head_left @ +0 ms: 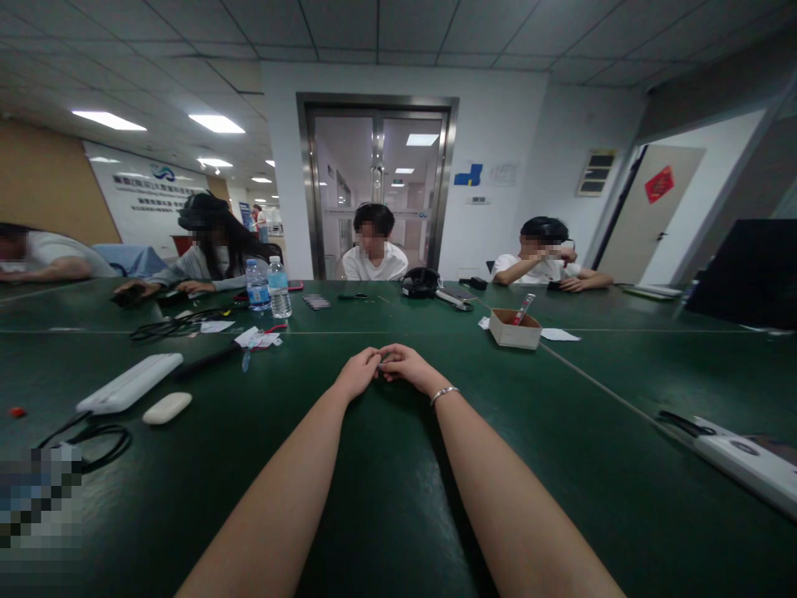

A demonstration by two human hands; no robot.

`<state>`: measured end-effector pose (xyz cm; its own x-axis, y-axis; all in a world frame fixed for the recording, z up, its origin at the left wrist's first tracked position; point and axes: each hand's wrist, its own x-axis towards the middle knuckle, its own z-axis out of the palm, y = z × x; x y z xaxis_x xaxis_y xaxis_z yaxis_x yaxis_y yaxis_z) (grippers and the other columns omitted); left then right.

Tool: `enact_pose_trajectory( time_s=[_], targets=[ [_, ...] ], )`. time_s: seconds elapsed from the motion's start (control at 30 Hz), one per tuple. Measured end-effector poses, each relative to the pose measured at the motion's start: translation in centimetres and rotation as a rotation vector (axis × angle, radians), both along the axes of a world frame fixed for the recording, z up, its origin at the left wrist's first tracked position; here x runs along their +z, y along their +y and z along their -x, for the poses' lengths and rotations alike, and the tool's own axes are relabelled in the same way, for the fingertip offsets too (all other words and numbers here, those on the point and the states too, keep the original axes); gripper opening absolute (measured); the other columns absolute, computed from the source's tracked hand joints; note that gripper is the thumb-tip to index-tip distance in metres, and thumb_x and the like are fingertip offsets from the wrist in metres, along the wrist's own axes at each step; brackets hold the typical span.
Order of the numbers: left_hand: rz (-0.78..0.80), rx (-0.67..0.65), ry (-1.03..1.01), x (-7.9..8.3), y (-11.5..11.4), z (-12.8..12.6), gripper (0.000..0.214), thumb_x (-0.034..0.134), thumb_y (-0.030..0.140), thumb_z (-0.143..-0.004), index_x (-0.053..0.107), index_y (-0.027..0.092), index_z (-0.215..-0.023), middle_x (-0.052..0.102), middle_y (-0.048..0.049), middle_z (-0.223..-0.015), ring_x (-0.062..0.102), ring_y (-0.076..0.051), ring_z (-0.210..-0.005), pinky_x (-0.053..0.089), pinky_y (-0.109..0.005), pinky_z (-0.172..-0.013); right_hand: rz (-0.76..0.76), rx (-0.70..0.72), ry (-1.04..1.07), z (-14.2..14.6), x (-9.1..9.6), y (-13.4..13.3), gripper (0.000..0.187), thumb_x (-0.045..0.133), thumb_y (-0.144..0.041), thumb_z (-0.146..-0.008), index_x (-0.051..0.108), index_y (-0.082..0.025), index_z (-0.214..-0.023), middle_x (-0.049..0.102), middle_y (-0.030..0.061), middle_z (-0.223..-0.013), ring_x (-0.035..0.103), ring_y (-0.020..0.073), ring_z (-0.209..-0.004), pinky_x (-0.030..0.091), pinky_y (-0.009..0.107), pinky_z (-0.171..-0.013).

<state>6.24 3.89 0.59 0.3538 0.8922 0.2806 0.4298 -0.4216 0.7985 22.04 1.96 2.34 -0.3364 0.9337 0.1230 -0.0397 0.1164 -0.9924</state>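
Note:
Both my arms stretch forward over the dark green table, and the hands meet at its middle. My left hand has its fingers bent and pressed in toward the other hand. My right hand, with a silver bracelet at the wrist, curls its fingers against the left fingertips. A small greyish bit shows between the fingertips, too small and too covered to name. Both hands are closed around that spot, low over the tabletop.
To the left lie a white power strip, a white oval case and black cables. Water bottles stand beyond. An open box is right of centre, another power strip far right. Several people sit across the table.

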Motion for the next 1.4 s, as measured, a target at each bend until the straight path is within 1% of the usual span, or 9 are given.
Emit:
enact_pose_trajectory(
  time_s=[0.13, 0.27, 0.33, 0.47, 0.57, 0.73, 1.03, 1.2, 1.4],
  targets=[
    [0.050, -0.023, -0.054, -0.06, 0.10, -0.07, 0.031, 0.042, 0.030, -0.079, 0.056, 0.018, -0.105, 0.058, -0.0015, -0.074, 0.053, -0.014, -0.065, 0.038, -0.023, -0.057, -0.003, 0.004, 0.008, -0.01, 0.13, -0.21, 0.031, 0.064, -0.006, -0.069, 0.053, -0.012, -0.097, 0.062, 0.0005, -0.067, 0.059, 0.0095, -0.054, 0.049, 0.017, -0.051],
    [0.059, -0.017, -0.042, 0.06, -0.03, -0.12, 0.036, 0.039, 0.038, -0.081, 0.056, 0.017, -0.105, 0.054, -0.0001, -0.064, 0.051, -0.013, -0.060, 0.038, -0.023, -0.056, 0.007, 0.004, 0.001, 0.01, 0.14, -0.18, 0.030, 0.063, -0.005, -0.069, 0.052, -0.012, -0.097, 0.062, 0.0014, -0.067, 0.061, 0.0117, -0.059, 0.050, 0.018, -0.052],
    [0.063, -0.027, -0.054, 0.17, -0.12, -0.15, 0.035, 0.041, 0.039, -0.081, 0.056, 0.017, -0.104, 0.056, -0.0008, -0.067, 0.052, -0.013, -0.063, 0.039, -0.023, -0.057, 0.010, 0.002, 0.000, 0.01, 0.19, -0.17, 0.030, 0.063, -0.005, -0.069, 0.052, -0.012, -0.097, 0.062, 0.0015, -0.067, 0.061, 0.0118, -0.059, 0.050, 0.018, -0.052],
    [0.091, -0.056, -0.110, 0.26, -0.05, -0.20, 0.030, 0.045, 0.026, -0.075, 0.056, 0.017, -0.101, 0.059, -0.0024, -0.077, 0.054, -0.014, -0.068, 0.040, -0.023, -0.059, 0.009, 0.006, -0.002, -0.01, 0.41, -0.33, 0.030, 0.064, -0.005, -0.069, 0.052, -0.012, -0.097, 0.062, 0.0005, -0.065, 0.058, 0.0096, -0.053, 0.047, 0.016, -0.048],
    [0.108, -0.082, -0.148, 0.12, 0.17, -0.18, 0.030, 0.044, 0.022, -0.073, 0.055, 0.017, -0.101, 0.058, -0.0019, -0.074, 0.053, -0.014, -0.066, 0.040, -0.023, -0.058, 0.003, 0.018, 0.003, -0.03, 0.54, -0.47, 0.031, 0.064, -0.004, -0.069, 0.052, -0.012, -0.097, 0.062, 0.0002, -0.065, 0.058, 0.0094, -0.053, 0.047, 0.016, -0.048],
    [0.091, -0.050, -0.126, -0.14, 0.40, -0.08, 0.031, 0.042, 0.031, -0.079, 0.055, 0.016, -0.103, 0.054, 0.0001, -0.063, 0.050, -0.013, -0.059, 0.038, -0.023, -0.055, 0.010, 0.030, 0.008, -0.05, 0.62, -0.55, 0.030, 0.066, -0.006, -0.071, 0.053, -0.012, -0.098, 0.062, 0.0005, -0.064, 0.059, 0.0103, -0.056, 0.049, 0.017, -0.051],
    [0.037, -0.029, -0.071, 0.35, -0.09, 0.23, 0.037, 0.036, 0.040, -0.083, 0.054, 0.017, -0.105, 0.051, 0.0018, -0.060, 0.047, -0.012, -0.055, 0.036, -0.023, -0.054, 0.116, 0.038, 0.116, -0.65, 0.48, -0.35, 0.029, 0.062, -0.003, -0.072, 0.054, -0.014, -0.098, 0.061, 0.0017, -0.071, 0.062, 0.0122, -0.062, 0.054, 0.022, -0.060],
    [0.009, 0.006, -0.035, 0.72, -0.44, 0.21, 0.040, 0.035, 0.044, -0.083, 0.056, 0.016, -0.102, 0.049, 0.0028, -0.056, 0.048, -0.012, -0.054, 0.036, -0.024, -0.055, 0.094, 0.022, 0.100, -0.60, 0.31, -0.26, 0.028, 0.065, -0.005, -0.071, 0.057, -0.016, -0.096, 0.060, 0.0016, -0.075, 0.062, 0.0126, -0.067, 0.055, 0.022, -0.062],
    [0.001, 0.024, -0.014, 0.60, -0.32, 0.27, 0.044, 0.032, 0.050, -0.083, 0.058, 0.017, -0.098, 0.049, 0.0035, -0.053, 0.047, -0.012, -0.050, 0.034, -0.023, -0.051, 0.069, 0.020, 0.082, -0.46, 0.48, -0.54, 0.032, 0.067, -0.004, -0.067, 0.057, -0.016, -0.095, 0.060, 0.0019, -0.082, 0.061, 0.0116, -0.068, 0.054, 0.021, -0.061]
  ],
)
